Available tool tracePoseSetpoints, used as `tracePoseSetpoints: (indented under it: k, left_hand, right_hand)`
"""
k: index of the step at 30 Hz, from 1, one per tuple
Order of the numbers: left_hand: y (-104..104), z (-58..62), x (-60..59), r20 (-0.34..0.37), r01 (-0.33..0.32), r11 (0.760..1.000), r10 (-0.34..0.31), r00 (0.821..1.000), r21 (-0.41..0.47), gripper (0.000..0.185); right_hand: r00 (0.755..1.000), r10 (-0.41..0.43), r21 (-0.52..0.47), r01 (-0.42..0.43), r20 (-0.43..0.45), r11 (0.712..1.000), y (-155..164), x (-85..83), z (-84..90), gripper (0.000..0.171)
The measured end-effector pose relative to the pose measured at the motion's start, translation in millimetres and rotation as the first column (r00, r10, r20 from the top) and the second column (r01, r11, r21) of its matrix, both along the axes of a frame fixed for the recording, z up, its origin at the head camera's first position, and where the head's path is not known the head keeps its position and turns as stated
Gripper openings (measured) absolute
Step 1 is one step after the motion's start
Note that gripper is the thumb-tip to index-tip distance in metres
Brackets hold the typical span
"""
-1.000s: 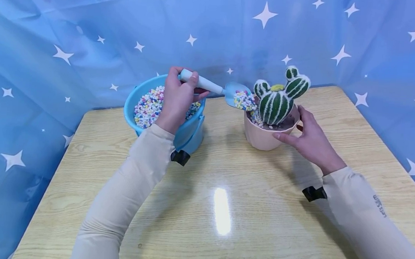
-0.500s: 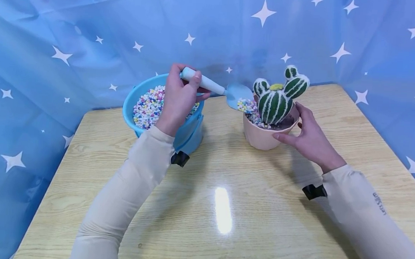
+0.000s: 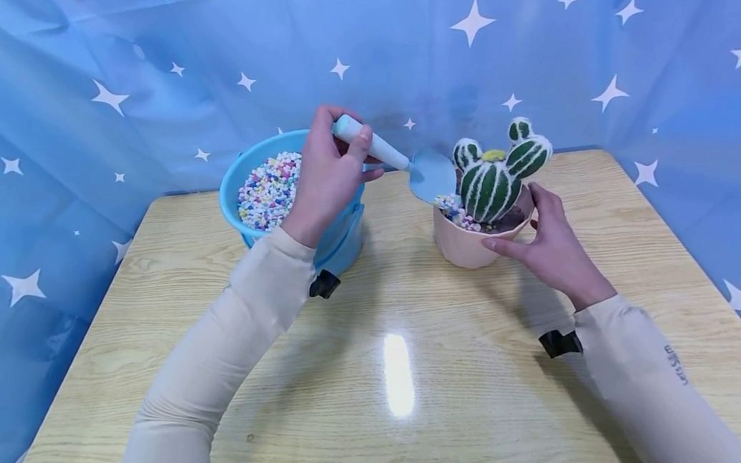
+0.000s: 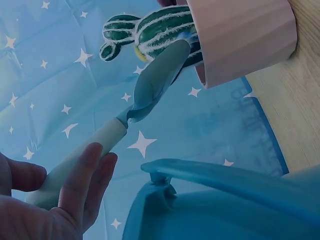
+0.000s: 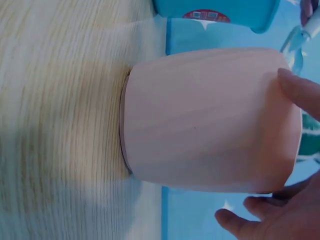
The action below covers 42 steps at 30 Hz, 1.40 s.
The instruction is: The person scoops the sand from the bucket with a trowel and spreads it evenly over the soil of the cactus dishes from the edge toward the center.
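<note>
My left hand grips the pale handle of a light blue scoop, its blade tipped down over the left rim of a pink flowerpot. Colourful pebbles lie at the blade's tip and along the pot's left side, beside a green striped cactus. Brown soil shows at the pot's right. My right hand holds the pot by its right side, thumb at the front rim and fingers behind. In the left wrist view the scoop reaches to the pot's mouth.
A blue bucket full of colourful pebbles stands left of the pot, partly under my left forearm. The wooden table reaches back to a blue star-patterned curtain.
The scoop has tipped further down and shifted slightly right with my left hand. Pebbles have slid off its blade into the pot. My right hand stays at the pot.
</note>
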<state>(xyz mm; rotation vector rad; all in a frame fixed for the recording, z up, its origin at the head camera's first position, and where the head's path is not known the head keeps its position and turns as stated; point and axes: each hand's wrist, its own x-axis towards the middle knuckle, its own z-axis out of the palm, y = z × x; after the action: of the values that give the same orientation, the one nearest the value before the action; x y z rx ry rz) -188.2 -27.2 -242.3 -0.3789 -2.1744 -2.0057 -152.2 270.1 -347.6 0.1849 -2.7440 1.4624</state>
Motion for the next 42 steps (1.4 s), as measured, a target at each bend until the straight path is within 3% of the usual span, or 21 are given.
tracePoseSetpoints:
  k: [12, 18, 25, 33, 37, 42]
  left_hand:
    - [6, 3.9, 6.0, -0.088, 0.031, 0.995, -0.039, 0.995, -0.092, 0.026]
    - [-3, 6.7, 7.3, -0.095, 0.035, 0.998, -0.039, 0.995, -0.047, 0.025]
    - [-49, 23.6, 7.0, -0.19, -0.034, 0.995, 0.052, 0.98, 0.099, 0.022]
    - [-111, 32.3, 9.4, -0.261, -0.13, 0.957, 0.199, 0.945, 0.26, 0.019]
    - [-134, 30.3, 8.0, -0.277, -0.185, 0.951, 0.253, 0.927, 0.249, 0.022]
    - [-156, 29.3, 6.4, -0.248, -0.22, 0.954, 0.268, 0.931, 0.203, 0.025]
  right_hand:
    - [0.999, 0.032, -0.014, -0.032, 0.011, 0.999, -1, -5.2, -2.1, 0.115]
    - [0.999, 0.053, -0.018, -0.053, 0.006, 0.998, 0, -6.4, -3.6, 0.116]
    - [0.996, 0.085, -0.054, -0.085, -0.008, 0.995, -1, -9.5, -2.6, 0.11]
    - [0.996, 0.078, -0.021, -0.077, 0.049, 0.997, 1, -9.9, -0.7, 0.111]
    - [0.996, 0.061, -0.005, -0.061, 0.061, 0.998, 2, -7.3, -1.1, 0.113]
    - [0.997, 0.065, -0.023, -0.065, 0.028, 0.998, 3, -5.9, -1.1, 0.113]
